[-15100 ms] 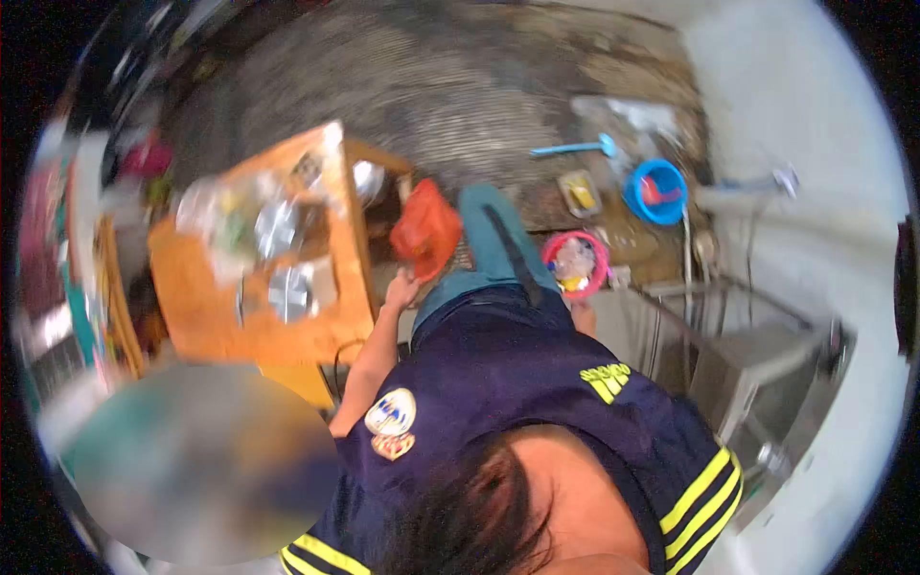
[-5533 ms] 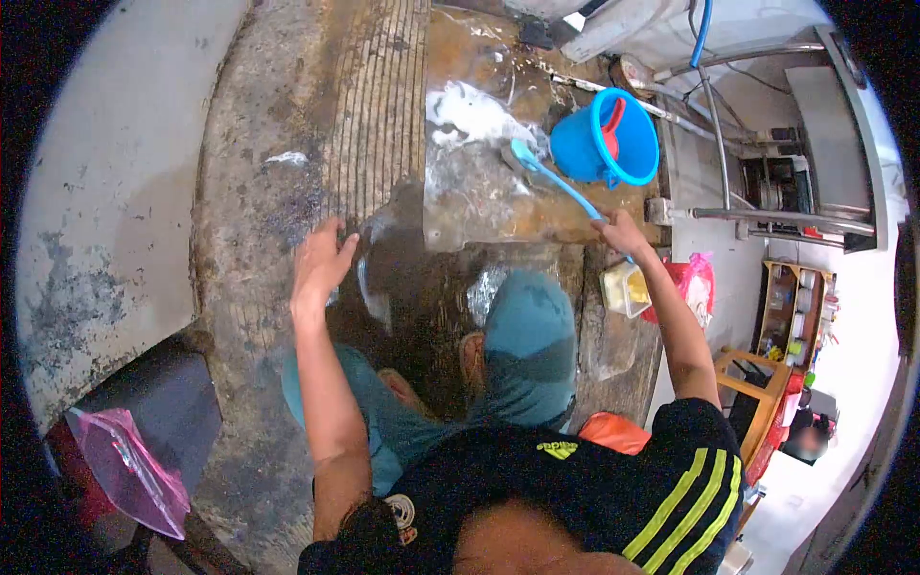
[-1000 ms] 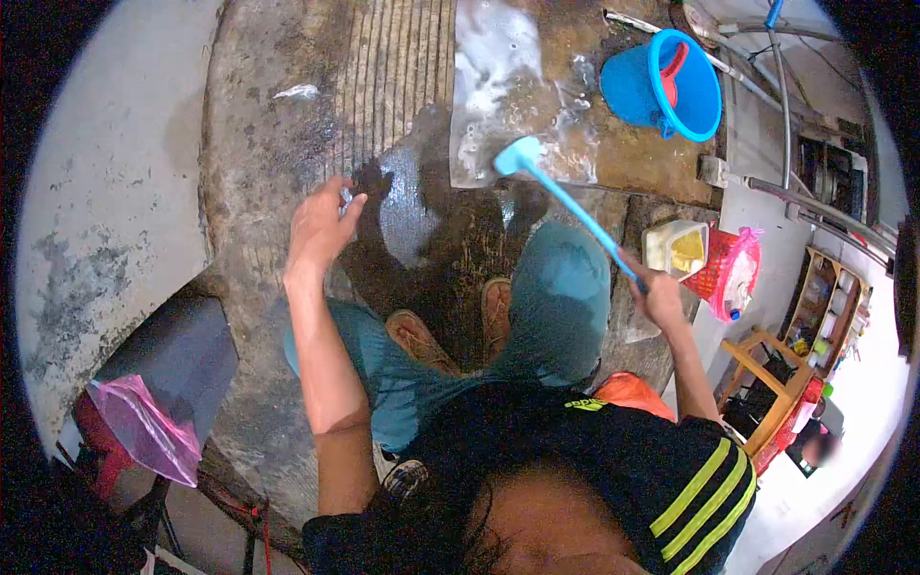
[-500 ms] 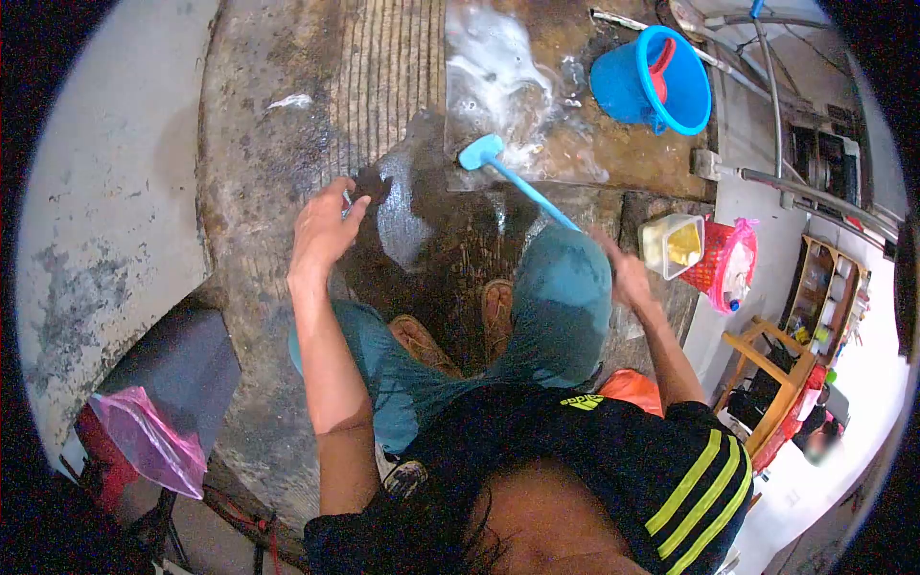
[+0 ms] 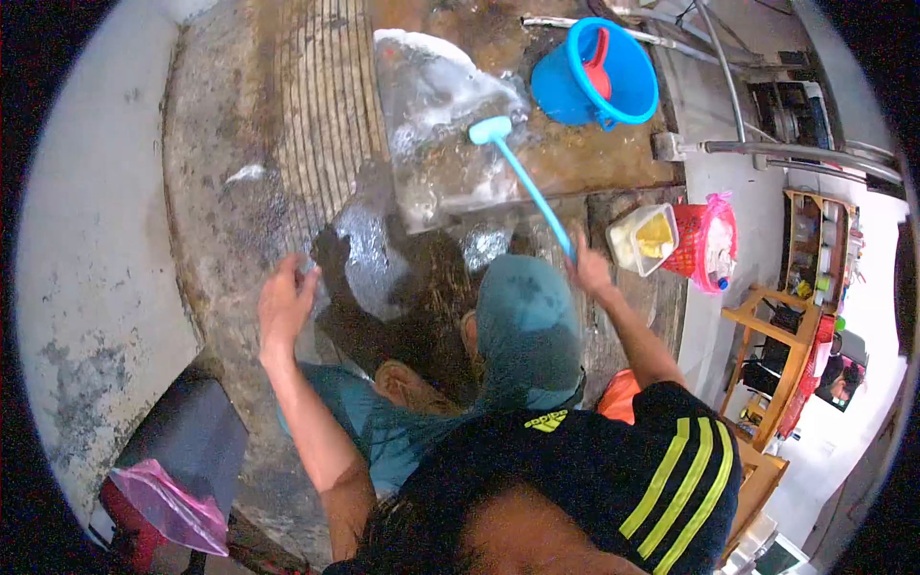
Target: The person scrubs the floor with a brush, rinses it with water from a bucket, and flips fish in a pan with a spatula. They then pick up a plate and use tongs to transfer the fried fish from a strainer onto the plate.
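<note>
My right hand [image 5: 591, 270] is closed around the handle end of a light-blue long-handled scrub brush [image 5: 537, 195]. The brush head lies on a wet slab [image 5: 450, 177] beside white suds [image 5: 436, 62]. My left hand [image 5: 286, 302] hovers over the wet floor, in front of my left knee, with its fingers curled. A small pale thing seems to show between its thumb and fingers, too blurred to name. A blue bucket [image 5: 546, 86] with a red dipper [image 5: 596, 72] inside stands on the slab, right of the brush head.
A clear plastic tub [image 5: 624, 251] with something yellow and a red basket [image 5: 686, 257] stand at the right. Metal pipes [image 5: 795, 149] run along the upper right. A grey bin [image 5: 187, 431] with a pink bag [image 5: 172, 508] stands lower left. A wall [image 5: 96, 240] bounds the left side.
My view has shifted, so the surroundings sit further left. The brush head has moved over the slab, closer to the bucket. My right hand keeps its hold; my left stays raised.
</note>
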`<state>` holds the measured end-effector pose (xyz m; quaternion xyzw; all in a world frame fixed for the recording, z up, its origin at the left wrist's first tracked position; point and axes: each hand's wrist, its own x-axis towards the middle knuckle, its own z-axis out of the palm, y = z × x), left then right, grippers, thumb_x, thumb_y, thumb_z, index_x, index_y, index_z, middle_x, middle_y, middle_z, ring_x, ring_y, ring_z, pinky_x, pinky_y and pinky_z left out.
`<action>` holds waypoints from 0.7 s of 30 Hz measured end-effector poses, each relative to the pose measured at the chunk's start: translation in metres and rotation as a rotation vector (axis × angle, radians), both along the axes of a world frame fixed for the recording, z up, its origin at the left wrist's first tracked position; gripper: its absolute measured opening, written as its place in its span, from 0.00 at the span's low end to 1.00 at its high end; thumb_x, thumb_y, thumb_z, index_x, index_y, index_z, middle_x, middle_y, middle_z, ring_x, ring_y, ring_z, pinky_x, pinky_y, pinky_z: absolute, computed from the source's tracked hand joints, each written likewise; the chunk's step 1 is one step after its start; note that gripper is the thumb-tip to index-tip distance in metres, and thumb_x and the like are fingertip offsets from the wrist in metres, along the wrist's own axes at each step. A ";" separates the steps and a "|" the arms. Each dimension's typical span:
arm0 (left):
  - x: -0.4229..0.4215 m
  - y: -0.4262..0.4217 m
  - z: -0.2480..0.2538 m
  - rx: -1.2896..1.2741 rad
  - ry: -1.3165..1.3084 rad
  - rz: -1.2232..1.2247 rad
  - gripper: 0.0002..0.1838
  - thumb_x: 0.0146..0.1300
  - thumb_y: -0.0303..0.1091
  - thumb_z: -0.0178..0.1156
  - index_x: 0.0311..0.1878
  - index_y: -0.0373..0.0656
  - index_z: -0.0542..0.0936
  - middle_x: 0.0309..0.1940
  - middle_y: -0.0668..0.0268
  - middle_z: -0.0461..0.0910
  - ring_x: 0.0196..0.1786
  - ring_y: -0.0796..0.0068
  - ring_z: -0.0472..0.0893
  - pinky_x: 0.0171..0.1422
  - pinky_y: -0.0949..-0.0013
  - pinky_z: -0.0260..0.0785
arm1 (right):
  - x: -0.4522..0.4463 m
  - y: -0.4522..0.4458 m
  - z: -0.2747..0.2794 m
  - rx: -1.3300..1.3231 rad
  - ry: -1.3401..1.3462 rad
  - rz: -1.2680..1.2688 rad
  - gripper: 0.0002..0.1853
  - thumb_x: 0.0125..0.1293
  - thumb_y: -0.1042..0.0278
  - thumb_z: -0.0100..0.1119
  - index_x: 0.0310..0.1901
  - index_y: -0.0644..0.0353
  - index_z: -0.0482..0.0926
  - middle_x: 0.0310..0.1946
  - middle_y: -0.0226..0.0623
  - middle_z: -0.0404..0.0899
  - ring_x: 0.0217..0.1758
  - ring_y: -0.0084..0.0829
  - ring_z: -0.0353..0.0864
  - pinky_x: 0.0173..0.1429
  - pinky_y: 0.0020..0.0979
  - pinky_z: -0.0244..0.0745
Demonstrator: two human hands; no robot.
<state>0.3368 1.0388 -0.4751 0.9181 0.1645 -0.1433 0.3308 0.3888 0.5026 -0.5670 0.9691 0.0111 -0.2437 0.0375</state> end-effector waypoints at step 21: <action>-0.063 -0.004 0.018 0.132 0.214 0.145 0.15 0.57 0.39 0.57 0.46 0.43 0.75 0.28 0.58 0.78 0.31 0.65 0.77 0.38 0.66 0.68 | 0.470 -0.004 -0.023 1.660 -0.019 -1.123 0.45 0.58 0.27 0.17 0.66 0.57 0.40 0.51 0.62 0.67 0.46 0.55 0.74 0.50 0.48 0.73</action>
